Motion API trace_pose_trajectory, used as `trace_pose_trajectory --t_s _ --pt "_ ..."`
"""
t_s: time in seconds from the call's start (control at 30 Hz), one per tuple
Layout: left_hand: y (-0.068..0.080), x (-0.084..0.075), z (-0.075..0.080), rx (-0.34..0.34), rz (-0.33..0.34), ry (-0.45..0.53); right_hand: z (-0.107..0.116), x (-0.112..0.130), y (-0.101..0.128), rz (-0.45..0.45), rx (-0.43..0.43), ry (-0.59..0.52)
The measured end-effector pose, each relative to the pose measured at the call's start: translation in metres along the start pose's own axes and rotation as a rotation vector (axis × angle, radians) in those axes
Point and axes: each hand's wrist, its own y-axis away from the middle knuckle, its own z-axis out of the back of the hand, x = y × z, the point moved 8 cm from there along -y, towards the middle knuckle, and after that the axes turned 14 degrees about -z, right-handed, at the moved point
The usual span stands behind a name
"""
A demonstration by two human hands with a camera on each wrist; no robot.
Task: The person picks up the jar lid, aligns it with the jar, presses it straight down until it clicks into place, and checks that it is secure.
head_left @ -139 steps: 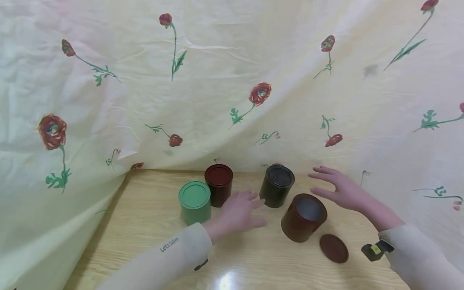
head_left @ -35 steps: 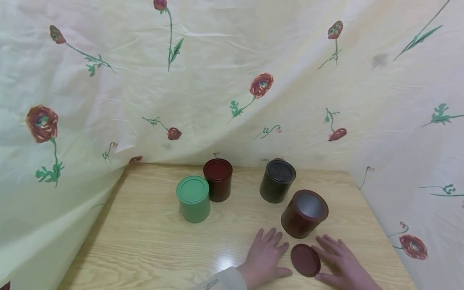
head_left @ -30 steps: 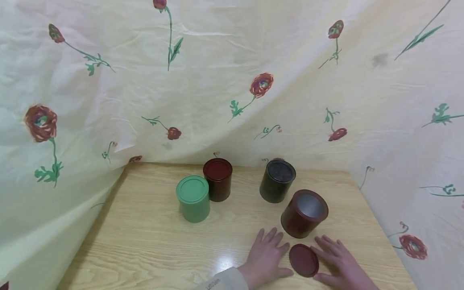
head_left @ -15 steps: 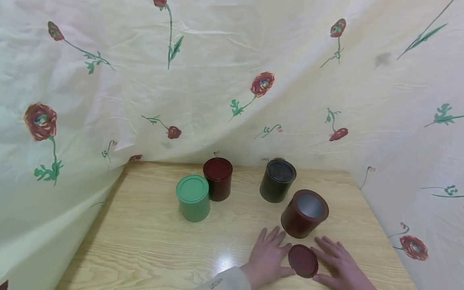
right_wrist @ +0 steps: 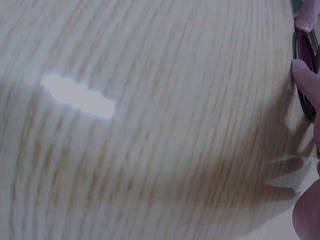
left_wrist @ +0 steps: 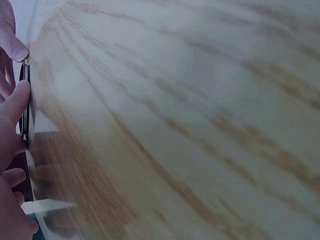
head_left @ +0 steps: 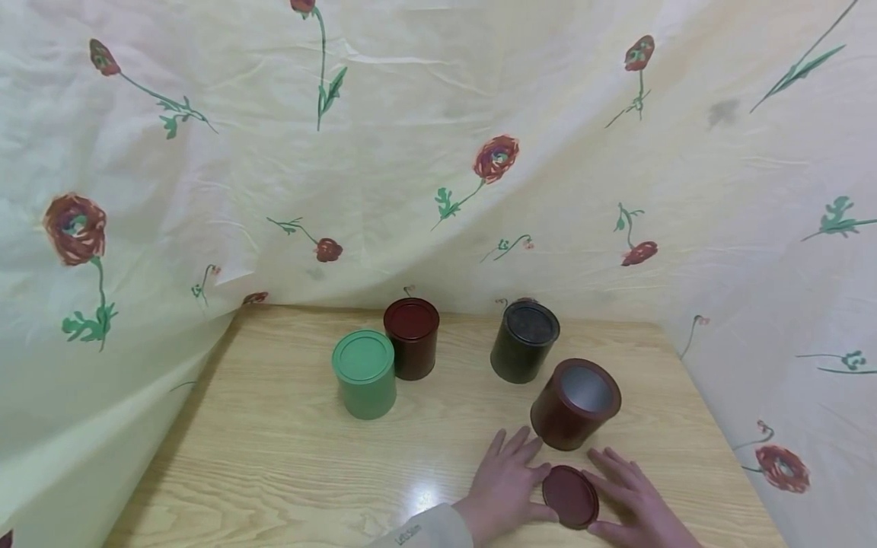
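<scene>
A round dark red lid (head_left: 570, 496) lies flat on the wooden table (head_left: 288, 457) near its front edge. My left hand (head_left: 510, 476) rests flat to its left, thumb against the lid's rim. My right hand (head_left: 626, 495) rests flat to its right, fingers straight and touching the rim. Just behind the lid stands an open dark red can (head_left: 575, 403) with a pale inside. The left wrist view shows my fingers (left_wrist: 12, 107) against the lid's edge (left_wrist: 24, 127). In the right wrist view a fingertip (right_wrist: 305, 82) touches the lid (right_wrist: 306, 47).
Three lidded cans stand farther back: a green can (head_left: 365, 373), a dark red can (head_left: 411, 337) and a black can (head_left: 524, 350). A cream cloth with red flowers (head_left: 438, 152) hangs behind and along both sides of the table.
Both hands came down from beside the cans to the table's front. Over the last second they closed in on the lid, which slid slightly left.
</scene>
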Motion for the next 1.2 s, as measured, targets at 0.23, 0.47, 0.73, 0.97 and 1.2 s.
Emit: trace_pose_trajectory --t_s 0.23,0.47,0.73,0.97,1.2 --pt "0.002 0.0 0.002 -0.026 -0.033 -0.02 -0.001 0.0 0.001 0.01 -0.008 -0.026" --pt "0.005 -0.001 0.002 -0.073 -0.068 -0.037 -0.001 0.0 0.002 0.01 -0.012 -0.021" --pt "0.006 -0.001 0.012 -0.157 -0.104 -0.087 0.01 0.009 0.001 0.039 -0.041 -0.019" --pt "0.005 -0.001 0.032 -0.24 -0.149 -0.146 0.025 0.019 -0.005 0.134 -0.153 0.012" --pt "0.0 0.001 0.052 -0.31 -0.181 -0.199 0.044 0.03 -0.012 0.141 -0.23 0.055"
